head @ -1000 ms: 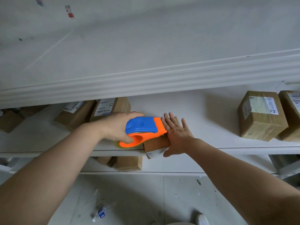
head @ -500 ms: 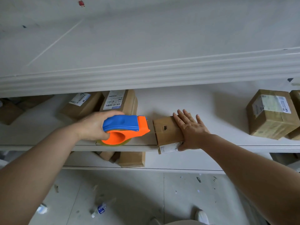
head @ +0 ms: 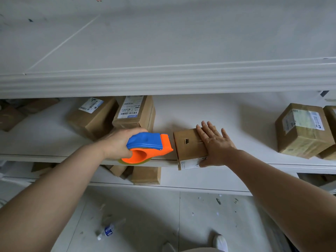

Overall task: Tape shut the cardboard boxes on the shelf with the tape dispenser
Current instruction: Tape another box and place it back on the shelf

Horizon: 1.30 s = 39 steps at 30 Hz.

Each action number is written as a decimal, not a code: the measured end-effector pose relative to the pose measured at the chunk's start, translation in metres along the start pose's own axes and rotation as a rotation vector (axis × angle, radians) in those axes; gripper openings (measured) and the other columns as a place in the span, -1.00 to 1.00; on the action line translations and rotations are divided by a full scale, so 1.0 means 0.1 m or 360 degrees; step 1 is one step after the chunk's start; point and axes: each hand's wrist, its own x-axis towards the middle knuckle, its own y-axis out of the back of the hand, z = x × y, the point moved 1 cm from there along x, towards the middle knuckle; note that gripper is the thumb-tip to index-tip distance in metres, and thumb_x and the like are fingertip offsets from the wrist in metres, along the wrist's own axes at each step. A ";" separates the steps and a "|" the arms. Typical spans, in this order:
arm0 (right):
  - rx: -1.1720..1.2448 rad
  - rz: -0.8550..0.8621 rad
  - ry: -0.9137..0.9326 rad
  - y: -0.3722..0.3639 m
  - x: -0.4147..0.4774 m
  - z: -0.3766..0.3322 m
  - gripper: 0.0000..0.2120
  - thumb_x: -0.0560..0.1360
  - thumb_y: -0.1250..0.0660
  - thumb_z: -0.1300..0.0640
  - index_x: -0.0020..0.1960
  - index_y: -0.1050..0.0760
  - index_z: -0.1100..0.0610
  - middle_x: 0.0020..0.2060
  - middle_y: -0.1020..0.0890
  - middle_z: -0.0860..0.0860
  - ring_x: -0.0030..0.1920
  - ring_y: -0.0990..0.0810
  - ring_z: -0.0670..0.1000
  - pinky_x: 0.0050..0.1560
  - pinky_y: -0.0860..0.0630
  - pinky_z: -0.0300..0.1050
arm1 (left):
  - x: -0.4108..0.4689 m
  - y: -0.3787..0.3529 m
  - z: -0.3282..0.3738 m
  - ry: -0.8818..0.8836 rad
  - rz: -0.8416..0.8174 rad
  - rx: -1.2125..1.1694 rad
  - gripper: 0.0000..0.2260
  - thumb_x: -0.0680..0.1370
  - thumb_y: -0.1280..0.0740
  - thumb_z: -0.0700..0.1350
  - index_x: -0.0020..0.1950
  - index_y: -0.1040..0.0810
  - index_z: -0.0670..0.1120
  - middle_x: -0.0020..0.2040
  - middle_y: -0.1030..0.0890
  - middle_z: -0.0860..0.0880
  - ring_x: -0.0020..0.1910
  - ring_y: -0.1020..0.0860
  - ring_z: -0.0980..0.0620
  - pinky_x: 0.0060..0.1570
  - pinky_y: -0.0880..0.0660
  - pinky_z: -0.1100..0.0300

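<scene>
- Left hand (head: 118, 142) is wrapped round the blue-and-orange tape dispenser (head: 149, 146): thumb hooked into the orange loop, fingers over the blue top.
- Dispenser hangs over the near edge of the middle shelf (head: 54, 158), orange nose pointing right. A bit of yellowish tape roll (head: 123, 161) shows under it.
- The nose is just left of the small cardboard box (head: 189, 144); can't tell if they're touching.
- That box sits at the shelf's near edge, approx. centre of the scene. It has a small rectangular hole in the top and a white label on the near face.
- Right hand (head: 214, 144) lies flat on the box's right part, fingers straight and spread, holding nothing. Its thumb rests against the near face by the label.
- Far left on the same shelf: two labelled boxes, one (head: 132, 111) right behind the left hand, the other (head: 92, 115) just left of it.
- Well to the right: a bigger taped box (head: 303, 130) w/ a label.
- Lower shelf holds more plain boxes (head: 145, 175).
- On the tiled floor: a plastic bottle (head: 107, 230) w/ a blue label, plus paint specks.
</scene>
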 end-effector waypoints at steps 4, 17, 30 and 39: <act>0.0013 0.0007 -0.0067 0.00 0.00 -0.01 0.22 0.22 -0.47 -0.27 0.55 0.31 -0.08 0.55 0.24 -0.07 0.53 0.31 -0.04 0.51 0.20 0.17 | -0.11 0.26 -0.02 0.0018 0.0112 -0.0114 -0.26 0.23 -0.35 -0.27 0.19 -0.34 0.45 0.16 -0.55 0.17 0.11 -0.54 0.11 0.11 -0.53 0.08; 0.0044 0.0026 -0.0089 -0.02 -0.02 -0.03 0.24 0.19 -0.50 -0.27 0.55 0.28 -0.06 0.56 0.19 -0.09 0.54 0.29 -0.03 0.50 0.14 0.26 | -0.12 0.30 0.05 0.0008 0.0138 0.0052 -0.27 0.34 -0.36 -0.38 0.36 -0.37 0.24 0.20 -0.48 0.16 0.08 -0.49 0.12 -0.13 -0.34 0.46; 0.0041 0.0011 -0.0062 -0.04 -0.03 -0.01 0.25 0.23 -0.48 -0.29 0.54 0.36 -0.05 0.55 0.26 -0.07 0.53 0.31 -0.01 0.49 0.13 0.26 | 0.01 -0.08 -0.05 0.0008 0.0129 0.0149 -0.27 0.31 -0.32 -0.33 0.29 -0.33 0.36 0.10 -0.44 0.04 0.09 -0.46 0.01 0.09 -0.44 0.08; -0.0004 0.0026 0.0010 -0.02 -0.04 0.00 0.27 0.23 -0.45 -0.34 0.54 0.38 -0.02 0.54 0.30 -0.01 0.53 0.32 0.02 0.49 0.18 0.24 | 0.06 -0.25 0.08 0.0012 0.0204 0.0108 -0.33 0.34 -0.29 -0.39 0.36 -0.40 0.14 0.08 -0.45 -0.02 0.05 -0.43 0.00 -0.03 -0.33 0.20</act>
